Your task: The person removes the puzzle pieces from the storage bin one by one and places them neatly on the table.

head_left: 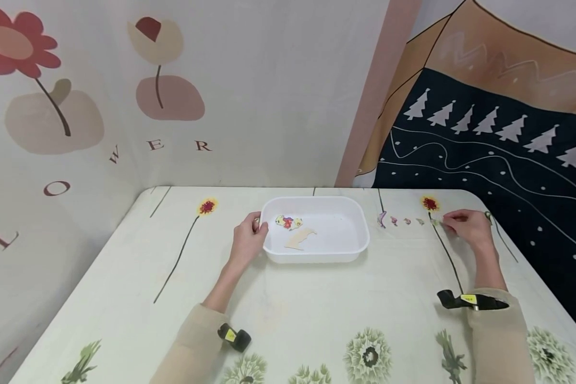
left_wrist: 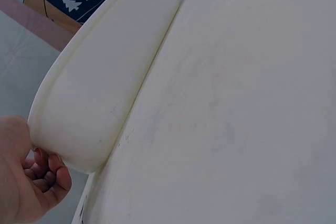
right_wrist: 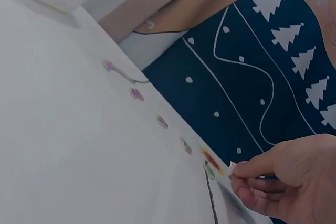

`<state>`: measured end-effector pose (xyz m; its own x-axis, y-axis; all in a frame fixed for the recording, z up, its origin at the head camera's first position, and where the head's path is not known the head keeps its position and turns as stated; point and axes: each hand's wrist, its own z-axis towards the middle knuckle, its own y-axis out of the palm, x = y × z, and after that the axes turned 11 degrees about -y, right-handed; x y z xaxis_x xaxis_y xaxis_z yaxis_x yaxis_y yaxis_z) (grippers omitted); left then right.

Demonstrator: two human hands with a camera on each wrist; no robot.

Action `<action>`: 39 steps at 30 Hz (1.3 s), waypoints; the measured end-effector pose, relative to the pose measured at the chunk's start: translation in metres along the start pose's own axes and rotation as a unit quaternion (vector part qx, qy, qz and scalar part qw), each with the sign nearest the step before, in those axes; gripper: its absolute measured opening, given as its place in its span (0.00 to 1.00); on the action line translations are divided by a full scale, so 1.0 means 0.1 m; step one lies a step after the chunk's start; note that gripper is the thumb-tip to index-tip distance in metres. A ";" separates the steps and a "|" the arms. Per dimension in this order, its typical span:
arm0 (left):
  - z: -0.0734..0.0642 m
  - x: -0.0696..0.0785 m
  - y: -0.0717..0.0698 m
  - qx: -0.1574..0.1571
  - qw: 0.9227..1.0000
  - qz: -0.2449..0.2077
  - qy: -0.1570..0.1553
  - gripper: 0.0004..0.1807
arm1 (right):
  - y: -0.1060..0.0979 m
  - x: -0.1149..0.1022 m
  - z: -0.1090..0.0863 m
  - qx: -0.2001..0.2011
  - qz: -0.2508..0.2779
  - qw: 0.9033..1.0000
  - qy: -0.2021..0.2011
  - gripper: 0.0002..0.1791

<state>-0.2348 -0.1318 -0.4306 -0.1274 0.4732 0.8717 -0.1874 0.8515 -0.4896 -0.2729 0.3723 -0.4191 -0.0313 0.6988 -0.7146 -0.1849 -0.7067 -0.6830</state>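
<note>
A white plastic tray [head_left: 317, 257] stands near the table's far side. My left hand [head_left: 248, 241] grips its left end by the rim, fingers curled beneath the edge in the left wrist view. Inside the tray lie small colourful flat pieces [head_left: 288, 222] and a beige scrap [head_left: 298, 238]. Right of the tray runs a row of several small colourful pieces, starting with a purple piece [head_left: 382, 219]. At the row's right end, my right hand [head_left: 471, 228] pinches a tiny pale piece [right_wrist: 232, 168] between thumb and forefinger, just beyond a green piece [right_wrist: 209, 170]. Its exact kind is unclear.
A pale cloth [head_left: 288, 309] with printed flowers covers the table. Behind it hangs a light curtain [head_left: 269, 106] with flower prints, and a dark tree-patterned cloth [head_left: 461, 170] drops along the right side. Both wrists wear black camera straps.
</note>
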 end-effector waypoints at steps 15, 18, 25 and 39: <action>-0.01 0.02 0.00 -0.002 1.000 0.002 -0.006 0.21 | 0.05 0.13 0.01 0.033 -0.048 0.998 0.039 0.18; -0.01 0.02 0.00 -0.002 1.000 0.001 -0.005 0.21 | 0.05 0.14 0.00 0.042 -0.053 0.997 0.048 0.18; -0.01 0.01 0.00 0.000 1.000 0.003 -0.008 0.21 | 0.02 0.17 -0.01 0.039 -0.031 0.998 0.049 0.21; 0.00 0.00 0.00 -0.004 1.000 0.003 -0.005 0.21 | -0.01 -0.03 0.03 0.054 0.020 0.998 0.020 0.21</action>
<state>-0.2351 -0.1317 -0.4307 -0.1375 0.4755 0.8689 -0.1796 0.8507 -0.4939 -0.2754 0.3714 -0.4161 -0.0029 0.6639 -0.7478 -0.2891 -0.7165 -0.6349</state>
